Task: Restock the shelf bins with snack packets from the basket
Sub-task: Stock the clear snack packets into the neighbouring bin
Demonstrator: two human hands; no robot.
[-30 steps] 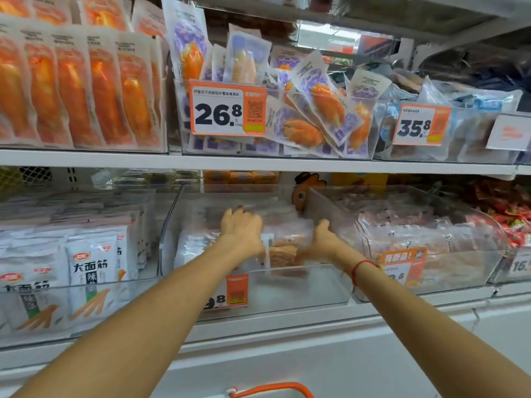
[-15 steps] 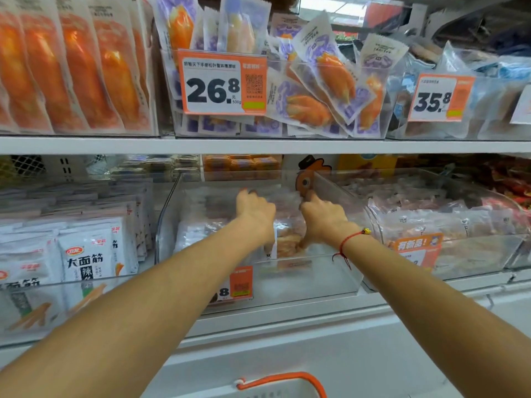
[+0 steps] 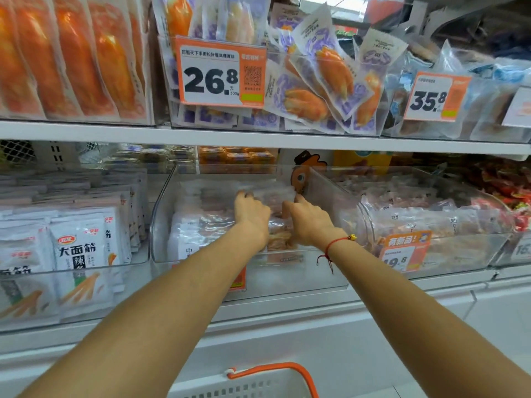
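Bright, even store light falls from above, with scarcely any shadow. The clear plastic shelf bin (image 3: 330, 271) gives off a milky glare that hazes the packets inside. Straight white shelf edges (image 3: 258, 139) bow toward the corners, and the left and right borders look soft.

snack packets (image 3: 201, 225): clear, brownish contents, stacked in middle clear bin (image 3: 161, 225) | basket (image 3: 258, 380): white, orange handle, near edge

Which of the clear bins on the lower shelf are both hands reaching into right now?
The middle bin: the left hand and right hand are inside it on the packets; the neighbouring bins hold no hands.
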